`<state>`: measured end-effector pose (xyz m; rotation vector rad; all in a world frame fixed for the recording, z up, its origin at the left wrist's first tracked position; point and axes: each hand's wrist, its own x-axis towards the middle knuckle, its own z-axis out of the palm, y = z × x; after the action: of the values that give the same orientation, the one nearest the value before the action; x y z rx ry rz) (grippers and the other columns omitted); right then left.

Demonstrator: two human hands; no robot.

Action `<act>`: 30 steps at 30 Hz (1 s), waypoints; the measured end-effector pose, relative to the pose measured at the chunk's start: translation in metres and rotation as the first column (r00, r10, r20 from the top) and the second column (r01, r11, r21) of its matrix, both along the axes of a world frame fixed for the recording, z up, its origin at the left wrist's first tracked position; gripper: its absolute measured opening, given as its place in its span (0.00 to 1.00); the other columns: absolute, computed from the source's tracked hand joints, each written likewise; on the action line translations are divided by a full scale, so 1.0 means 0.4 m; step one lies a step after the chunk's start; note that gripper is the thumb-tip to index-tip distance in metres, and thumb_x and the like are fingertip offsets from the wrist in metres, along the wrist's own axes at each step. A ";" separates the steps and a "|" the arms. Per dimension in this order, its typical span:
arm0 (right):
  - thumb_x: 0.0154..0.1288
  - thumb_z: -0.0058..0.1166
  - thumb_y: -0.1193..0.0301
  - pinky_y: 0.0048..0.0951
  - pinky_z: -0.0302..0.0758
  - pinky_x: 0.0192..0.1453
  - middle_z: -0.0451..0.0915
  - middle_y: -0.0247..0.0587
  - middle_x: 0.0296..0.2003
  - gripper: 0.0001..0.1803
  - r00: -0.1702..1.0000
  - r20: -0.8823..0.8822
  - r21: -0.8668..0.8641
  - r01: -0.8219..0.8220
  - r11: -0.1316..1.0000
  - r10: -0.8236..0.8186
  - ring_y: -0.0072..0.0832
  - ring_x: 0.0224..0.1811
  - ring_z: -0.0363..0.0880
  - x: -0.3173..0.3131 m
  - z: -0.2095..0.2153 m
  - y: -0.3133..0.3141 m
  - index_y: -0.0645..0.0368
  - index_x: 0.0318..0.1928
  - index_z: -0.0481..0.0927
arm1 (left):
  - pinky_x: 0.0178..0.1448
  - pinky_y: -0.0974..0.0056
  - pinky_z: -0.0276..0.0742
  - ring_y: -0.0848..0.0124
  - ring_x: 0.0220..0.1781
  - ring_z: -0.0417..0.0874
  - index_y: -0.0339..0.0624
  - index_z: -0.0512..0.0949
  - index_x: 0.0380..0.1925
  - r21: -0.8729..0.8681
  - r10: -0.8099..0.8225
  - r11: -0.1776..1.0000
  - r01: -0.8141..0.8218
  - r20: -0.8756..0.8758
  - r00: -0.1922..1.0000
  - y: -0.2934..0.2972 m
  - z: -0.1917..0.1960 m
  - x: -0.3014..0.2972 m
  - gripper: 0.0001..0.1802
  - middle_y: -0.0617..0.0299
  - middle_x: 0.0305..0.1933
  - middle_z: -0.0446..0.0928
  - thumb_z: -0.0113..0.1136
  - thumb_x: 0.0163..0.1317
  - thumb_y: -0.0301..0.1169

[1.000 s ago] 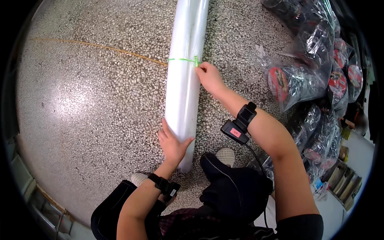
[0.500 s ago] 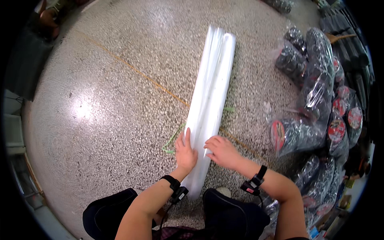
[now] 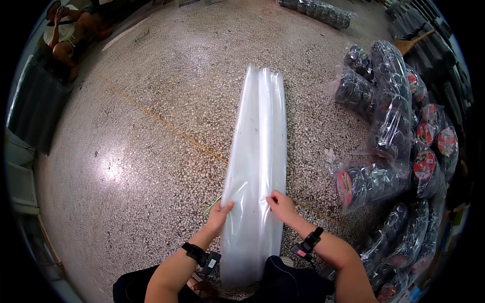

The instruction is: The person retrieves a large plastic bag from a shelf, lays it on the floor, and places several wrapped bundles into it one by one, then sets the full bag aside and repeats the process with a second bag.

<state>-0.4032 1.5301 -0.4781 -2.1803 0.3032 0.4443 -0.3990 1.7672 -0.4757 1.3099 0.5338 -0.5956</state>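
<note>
A long stack of clear, whitish plastic sheeting (image 3: 247, 166) lies lengthwise on the floor before me, its near end between my legs. Lengthwise folds run along it. At its left edge my left hand (image 3: 217, 218) is closed, the thumb on top and the fingers hidden underneath or behind the edge. My right hand (image 3: 281, 206) pinches a raised fold of the sheeting on the right side, puckering the film there. A bit of green strap (image 3: 213, 206) shows beside my left hand, partly covered by the sheeting.
Plastic-wrapped bundles of dark round goods (image 3: 389, 111) with red labels pile up on the right. Another wrapped roll (image 3: 318, 12) lies at the far end. A person (image 3: 68, 33) sits at the far left near dark stacked bundles (image 3: 38, 101). An orange line (image 3: 172, 129) crosses the speckled floor.
The sheeting has spread wider, its left part opened out toward the left. My hands have moved apart, the right now pinching a fold. The view has shifted, showing the seated person more fully.
</note>
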 end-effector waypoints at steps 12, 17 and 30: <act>0.65 0.51 0.72 0.24 0.73 0.37 0.76 0.37 0.32 0.09 0.897 0.126 0.205 0.394 0.896 -0.424 0.22 0.31 0.74 -0.169 -0.076 -0.123 0.63 0.42 0.71 | 0.51 0.56 0.72 0.51 0.48 0.74 0.36 0.69 0.53 0.935 -0.657 0.350 0.065 0.195 0.728 0.161 -0.017 0.060 0.26 0.47 0.49 0.70 0.62 0.57 0.37; 0.70 0.44 0.69 0.25 0.74 0.45 0.78 0.41 0.42 0.16 0.975 -0.212 0.509 0.172 0.844 -0.071 0.24 0.41 0.78 -0.161 -0.071 -0.037 0.61 0.55 0.69 | 0.49 0.54 0.74 0.51 0.47 0.75 0.36 0.63 0.54 0.858 -0.543 0.505 0.096 0.229 0.808 -0.044 -0.114 -0.085 0.40 0.50 0.49 0.67 0.69 0.46 0.47; 0.61 0.55 0.71 0.31 0.74 0.48 0.75 0.44 0.44 0.18 0.971 0.227 0.076 0.065 0.995 -0.081 0.31 0.46 0.76 -0.198 -0.042 -0.001 0.63 0.51 0.72 | 0.43 0.57 0.77 0.55 0.35 0.82 0.34 0.77 0.42 0.590 -0.603 0.643 0.488 -0.003 0.798 0.124 -0.052 0.091 0.22 0.46 0.32 0.80 0.61 0.50 0.38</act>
<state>-0.4825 1.5297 -0.4949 -2.1213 0.2359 0.1558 -0.3626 1.8169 -0.4965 2.1229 0.1198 -0.8324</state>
